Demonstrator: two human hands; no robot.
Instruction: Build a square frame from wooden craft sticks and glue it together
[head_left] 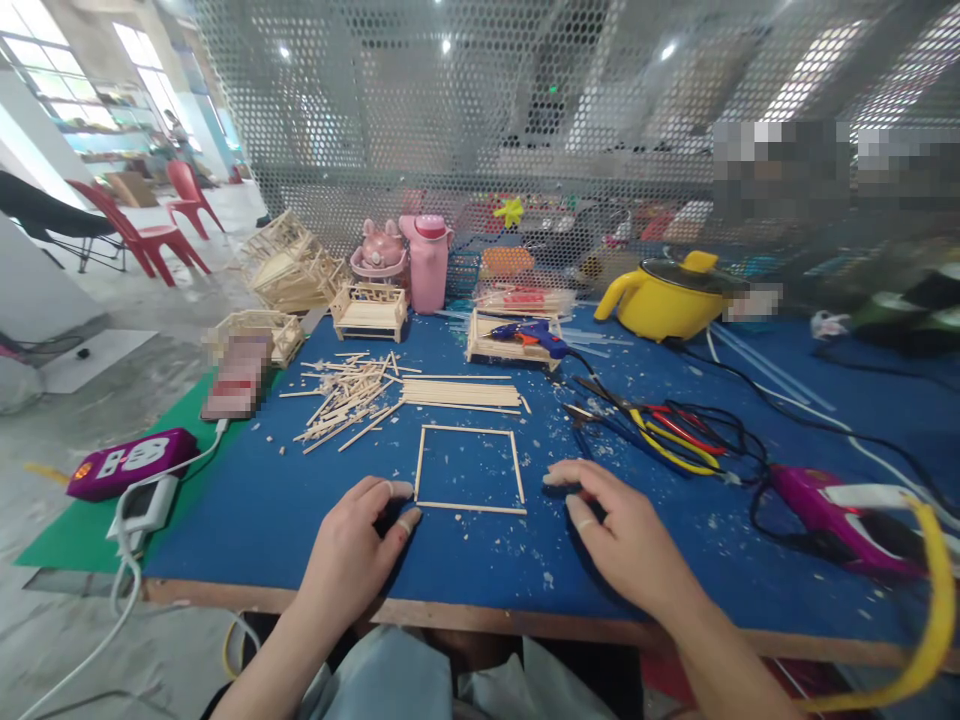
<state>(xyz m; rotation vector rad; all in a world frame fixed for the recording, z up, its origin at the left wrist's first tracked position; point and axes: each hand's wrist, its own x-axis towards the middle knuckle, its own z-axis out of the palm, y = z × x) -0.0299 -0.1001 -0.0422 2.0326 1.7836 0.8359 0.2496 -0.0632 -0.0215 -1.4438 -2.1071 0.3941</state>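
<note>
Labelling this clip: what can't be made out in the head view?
All head view:
Whether the left hand touches the stick frame: contact too small to tell.
Any glue at its corners: too small.
Phone screen: pixelated.
Contents of the yellow pot: hidden by its lid.
Wooden piece: partly hidden by the glue gun.

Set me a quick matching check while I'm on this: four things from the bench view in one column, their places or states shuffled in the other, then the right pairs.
Things
1. Stick rectangle
2. Glue gun
3. Left hand
4. Right hand

Places or states
A. Fingertips close by the rectangle's near left corner
B. Lying on a small wooden piece toward the back
C. To the right of the rectangle, fingertips apart from it
D. Four sticks flat on the blue tabletop

Right pairs: 1-D, 2-B, 3-A, 4-C
</note>
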